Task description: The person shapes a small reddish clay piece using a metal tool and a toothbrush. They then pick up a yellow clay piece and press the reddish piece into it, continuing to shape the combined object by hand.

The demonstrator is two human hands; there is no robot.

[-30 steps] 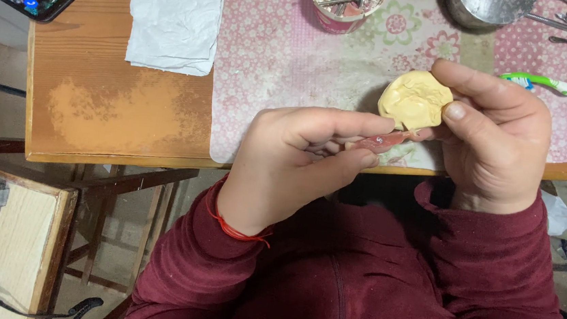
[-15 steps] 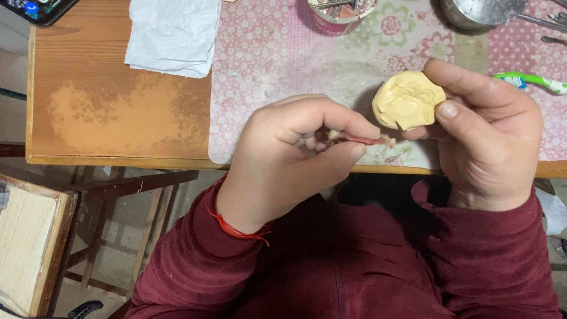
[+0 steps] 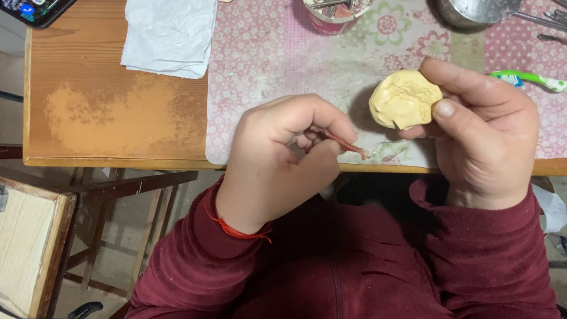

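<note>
Gripping a pale yellow lump (image 3: 405, 99) between thumb and fingers above the pink flowered cloth (image 3: 272, 56), the right hand (image 3: 481, 132) holds it near the table edge, while the left hand (image 3: 284, 156), curled closed, pinches a thin reddish tool (image 3: 346, 145) whose tip points toward the lump, just short of it.
</note>
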